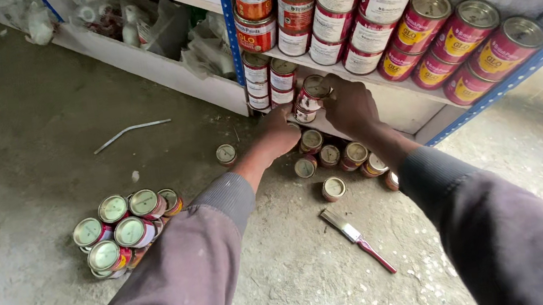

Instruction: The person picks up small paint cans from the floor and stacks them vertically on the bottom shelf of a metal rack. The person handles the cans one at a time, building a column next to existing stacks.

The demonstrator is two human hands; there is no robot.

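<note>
My right hand (349, 104) grips a small red-and-white paint tin (312, 91) at the mouth of the lowest shelf, beside short stacks of like tins (269, 79). My left hand (277, 133) reaches under the same shelf, close below that tin; its fingers are hidden, so whether it holds anything cannot be told. Several small tins (338, 157) lie loose on the concrete floor just under both hands. Both arms wear grey sleeves.
Larger red tins (408, 22) fill the blue-framed shelf above. A cluster of small tins (124, 231) sits on the floor at left. A paintbrush with a red handle (355, 232), a lone tin (225, 154) and a bent white rod (131, 130) lie nearby.
</note>
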